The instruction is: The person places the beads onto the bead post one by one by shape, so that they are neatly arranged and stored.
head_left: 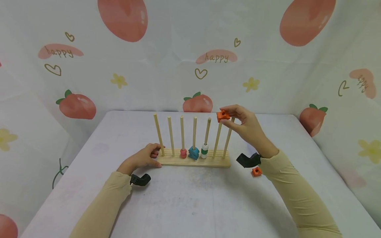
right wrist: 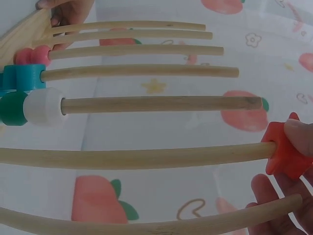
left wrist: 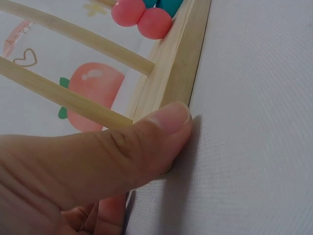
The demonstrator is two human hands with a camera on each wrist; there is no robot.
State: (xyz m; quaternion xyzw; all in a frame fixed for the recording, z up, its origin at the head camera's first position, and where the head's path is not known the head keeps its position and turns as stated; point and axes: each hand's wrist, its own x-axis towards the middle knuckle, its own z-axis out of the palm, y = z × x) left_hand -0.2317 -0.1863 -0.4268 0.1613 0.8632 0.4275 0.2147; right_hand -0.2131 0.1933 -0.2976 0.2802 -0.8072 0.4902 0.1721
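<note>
A wooden peg rack (head_left: 175,161) with several upright dowels stands on the table. My left hand (head_left: 143,157) grips its left end, the thumb along the front edge, as the left wrist view shows. My right hand (head_left: 245,125) pinches an orange star-shaped bead (right wrist: 288,149) at the top of the second dowel from the right; the dowel's tip sits in the bead's hole. Pink beads (head_left: 183,153), blue beads (head_left: 193,153) and a white-green-white stack of beads (head_left: 204,151) sit low on the three middle dowels.
Another orange bead (head_left: 256,171) lies on the table right of the rack, close to the right sleeve. A white cloth with printed peaches (head_left: 197,103) hangs behind the table (head_left: 184,205).
</note>
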